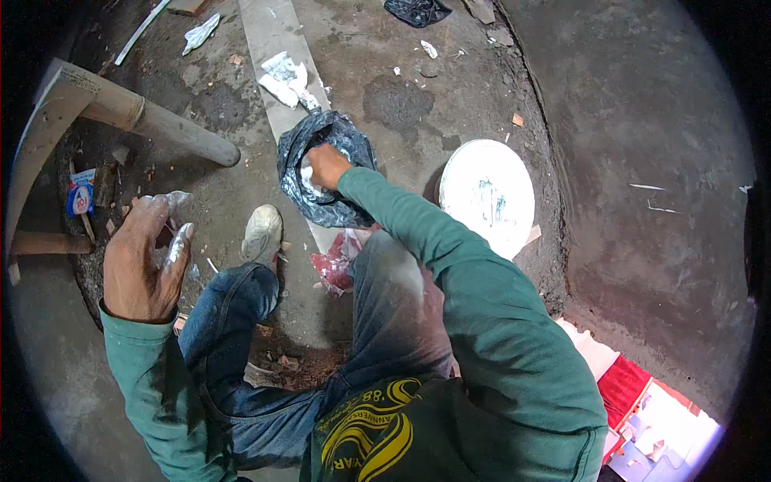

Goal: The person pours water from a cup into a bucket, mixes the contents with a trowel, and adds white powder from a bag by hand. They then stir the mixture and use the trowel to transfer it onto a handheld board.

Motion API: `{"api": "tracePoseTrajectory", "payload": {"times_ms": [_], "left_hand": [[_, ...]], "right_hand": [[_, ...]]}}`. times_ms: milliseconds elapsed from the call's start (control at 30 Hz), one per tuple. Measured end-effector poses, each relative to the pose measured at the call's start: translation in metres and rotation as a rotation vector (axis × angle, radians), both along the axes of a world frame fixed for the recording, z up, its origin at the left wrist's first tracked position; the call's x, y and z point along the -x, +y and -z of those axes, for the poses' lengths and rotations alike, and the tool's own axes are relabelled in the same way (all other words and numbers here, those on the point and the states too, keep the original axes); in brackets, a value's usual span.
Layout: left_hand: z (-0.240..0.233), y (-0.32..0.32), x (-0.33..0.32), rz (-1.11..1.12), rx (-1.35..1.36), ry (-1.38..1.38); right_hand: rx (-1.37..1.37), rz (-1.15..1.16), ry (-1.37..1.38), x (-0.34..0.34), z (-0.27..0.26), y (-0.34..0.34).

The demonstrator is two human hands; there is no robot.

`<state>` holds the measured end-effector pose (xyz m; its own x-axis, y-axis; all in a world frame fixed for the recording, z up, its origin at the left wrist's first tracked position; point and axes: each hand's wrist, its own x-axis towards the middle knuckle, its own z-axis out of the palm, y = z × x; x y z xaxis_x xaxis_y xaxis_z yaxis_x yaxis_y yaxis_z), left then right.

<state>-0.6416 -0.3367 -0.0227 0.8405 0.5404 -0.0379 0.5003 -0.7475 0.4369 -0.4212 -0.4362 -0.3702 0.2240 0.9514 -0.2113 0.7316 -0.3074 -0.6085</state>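
Note:
My right hand [327,166] reaches down into a black plastic bag [296,194] that stands with its mouth spread. White material [308,175] shows inside the bag beside the hand. My right fingertips are hidden, so I cannot tell whether they hold anything. My left hand [147,256] is raised at the left, over the floor. White residue coats its thumb and fingertips; the thumb stands apart from the curled fingers, and I see nothing held. A white-stained red plastic piece [335,265] lies between the bag and my bent right knee.
A white bucket-like container [486,193] with dark smears stands to the right. From the left, a thick pole [187,137] juts across. A flat grey strip [280,30] runs beneath the bag, with crumpled white scraps [285,78] on it. Dark plastic [417,11] lies far ahead.

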Motion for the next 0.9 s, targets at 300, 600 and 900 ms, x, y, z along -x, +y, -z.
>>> {"api": "tracePoseTrajectory", "payload": {"times_ms": [300,600,900], "left_hand": [[0.010,0.007,-0.002,0.090,-0.072,-0.016],[0.000,0.006,-0.021,0.099,0.128,-0.004],[0.009,0.012,-0.023,0.217,0.034,-0.066]], "right_hand": [[0.055,0.199,0.524,-0.085,-0.115,-0.062],[0.246,0.430,-0.015,-0.224,-0.180,-0.217],[0.410,0.576,-0.366,-0.264,-0.161,-0.285]]}}
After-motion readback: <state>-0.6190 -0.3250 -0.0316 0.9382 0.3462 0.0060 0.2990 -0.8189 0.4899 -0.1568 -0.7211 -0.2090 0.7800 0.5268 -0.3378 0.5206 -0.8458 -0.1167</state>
